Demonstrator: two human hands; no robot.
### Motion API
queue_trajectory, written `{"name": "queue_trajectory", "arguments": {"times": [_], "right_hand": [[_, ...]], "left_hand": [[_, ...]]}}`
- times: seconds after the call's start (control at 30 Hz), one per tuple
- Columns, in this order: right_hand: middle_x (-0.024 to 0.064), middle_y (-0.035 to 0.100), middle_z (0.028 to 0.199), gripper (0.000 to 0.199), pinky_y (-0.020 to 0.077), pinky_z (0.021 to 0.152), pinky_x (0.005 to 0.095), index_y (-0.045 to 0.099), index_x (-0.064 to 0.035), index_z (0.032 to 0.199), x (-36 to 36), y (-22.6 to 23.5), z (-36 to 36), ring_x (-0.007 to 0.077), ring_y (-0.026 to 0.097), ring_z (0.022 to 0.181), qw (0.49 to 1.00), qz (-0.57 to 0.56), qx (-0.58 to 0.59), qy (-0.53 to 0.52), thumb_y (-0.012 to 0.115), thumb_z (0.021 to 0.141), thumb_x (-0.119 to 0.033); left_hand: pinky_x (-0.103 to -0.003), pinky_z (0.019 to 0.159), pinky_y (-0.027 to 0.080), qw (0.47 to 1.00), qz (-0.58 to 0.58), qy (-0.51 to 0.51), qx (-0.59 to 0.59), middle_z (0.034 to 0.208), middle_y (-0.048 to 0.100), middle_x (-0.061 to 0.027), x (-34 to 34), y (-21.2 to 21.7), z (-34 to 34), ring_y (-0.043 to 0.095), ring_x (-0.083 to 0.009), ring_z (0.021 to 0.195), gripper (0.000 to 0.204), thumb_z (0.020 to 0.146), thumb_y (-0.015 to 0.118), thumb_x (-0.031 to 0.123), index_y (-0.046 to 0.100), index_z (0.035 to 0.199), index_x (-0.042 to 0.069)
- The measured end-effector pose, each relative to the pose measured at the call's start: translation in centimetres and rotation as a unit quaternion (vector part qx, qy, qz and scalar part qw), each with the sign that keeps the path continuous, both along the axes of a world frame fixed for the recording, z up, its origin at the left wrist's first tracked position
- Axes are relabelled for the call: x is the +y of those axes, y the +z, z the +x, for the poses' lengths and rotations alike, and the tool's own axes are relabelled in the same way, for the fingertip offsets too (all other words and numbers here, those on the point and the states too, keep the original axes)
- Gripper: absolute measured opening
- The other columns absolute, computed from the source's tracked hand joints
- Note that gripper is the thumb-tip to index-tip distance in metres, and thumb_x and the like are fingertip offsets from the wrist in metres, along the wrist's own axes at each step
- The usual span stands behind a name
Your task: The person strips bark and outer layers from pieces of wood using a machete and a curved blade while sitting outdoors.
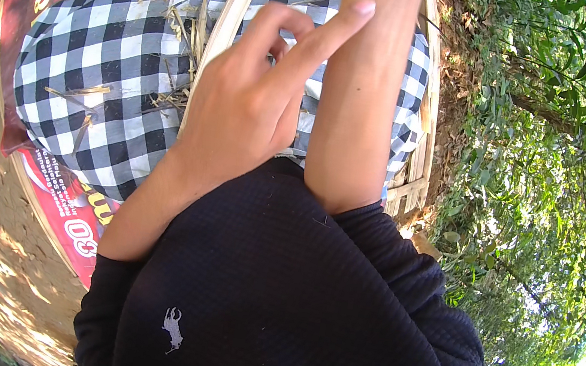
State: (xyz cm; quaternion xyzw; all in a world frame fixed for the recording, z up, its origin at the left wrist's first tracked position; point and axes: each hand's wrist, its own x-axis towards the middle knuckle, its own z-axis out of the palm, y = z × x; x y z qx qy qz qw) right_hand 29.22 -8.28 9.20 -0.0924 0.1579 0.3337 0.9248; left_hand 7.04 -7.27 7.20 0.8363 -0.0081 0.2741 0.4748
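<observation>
As the left hand (246, 93) was half-curled, index finger extended, any hold undetermined, and the right hand out of view, the bamboo strip (234, 8) stood over the checked cloth (116, 24), where steadying it appeared sound practice.

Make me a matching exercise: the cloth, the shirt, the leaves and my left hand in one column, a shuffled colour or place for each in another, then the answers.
1. Cloth
2. Shirt
3. Leaves
4. Left hand

A. Green, at the picture's right side
B. One finger over the right forearm
C. Black-and-white checks
D. Dark, with a pale emblem

Pairs: 1-C, 2-D, 3-A, 4-B
</observation>
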Motion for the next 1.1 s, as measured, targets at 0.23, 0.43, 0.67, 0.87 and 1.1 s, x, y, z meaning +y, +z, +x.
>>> {"name": "queue_trajectory", "arguments": {"times": [0.23, 0.43, 0.67, 0.87, 1.1], "right_hand": [[-0.0038, 0.04, 0.052, 0.031, 0.0453, 0.063, 0.0357, 0.038, -0.0164, 0.062, 1.0, -1.4, 0.2, 0.0147, 0.042, 0.049, 0.998, -0.03, -0.052, 0.011, 0.045, 0.092, -0.014], [-0.0044, 0.039, 0.052, 0.031, 0.0447, 0.06, 0.0334, 0.038, -0.0153, 0.062, 1.6, -0.1, -1.5, 0.0141, 0.041, 0.048, 0.99, -0.125, -0.066, -0.018, 0.046, 0.091, -0.013], [-0.0047, 0.045, 0.055, 0.034, 0.0489, 0.073, 0.0339, 0.04, -0.0179, 0.063, -1.3, -0.5, 1.1, 0.0114, 0.047, 0.053, 0.988, 0.141, 0.007, 0.06, 0.043, 0.095, -0.011], [-0.003, 0.046, 0.062, 0.027, 0.0478, 0.077, 0.0327, 0.042, -0.0164, 0.069, -2.2, -0.2, -5.7, 0.0145, 0.05, 0.061, 0.997, -0.051, -0.046, 0.046, 0.044, 0.095, -0.01], [0.0006, 0.05, 0.07, 0.018, 0.0472, 0.082, 0.0357, 0.046, -0.0147, 0.077, -6.1, 1.3, -12.6, 0.0161, 0.052, 0.07, 0.985, -0.093, -0.128, 0.065, 0.046, 0.095, -0.011]], "left_hand": [[-0.029, 0.055, 0.049, 0.993, 0.103, -0.05, 0.004, 0.092, 0.046, -0.0047, -0.8, -0.6, -0.7, 0.05, -0.0148, 0.065, 0.075, 0.073, 0.056, -0.017, 0.067, 0.134, 0.025], [-0.026, 0.054, 0.048, 0.984, 0.082, -0.16, -0.002, 0.086, 0.044, -0.0022, -1.2, -2.2, -3.1, 0.049, -0.0139, 0.065, 0.074, 0.065, 0.06, -0.011, 0.071, 0.129, 0.024], [-0.032, 0.071, 0.05, 0.985, -0.096, -0.141, -0.002, 0.098, 0.059, -0.0049, 0.6, -4.4, -2.6, 0.056, -0.0159, 0.077, 0.051, 0.081, 0.064, -0.003, 0.066, 0.131, 0.009], [-0.035, 0.102, 0.045, 0.745, -0.581, -0.275, 0.179, 0.132, 0.059, -0.0133, -0.4, -4.0, -0.4, 0.055, -0.0208, 0.123, 0.06, 0.098, 0.066, 0.018, 0.039, 0.148, -0.002], [-0.034, 0.097, 0.05, 0.839, -0.417, -0.264, 0.229, 0.123, 0.062, -0.0131, -1.3, -2.0, 0.1, 0.063, -0.021, 0.111, 0.065, 0.085, 0.082, 0.021, 0.048, 0.134, -0.005]]}}
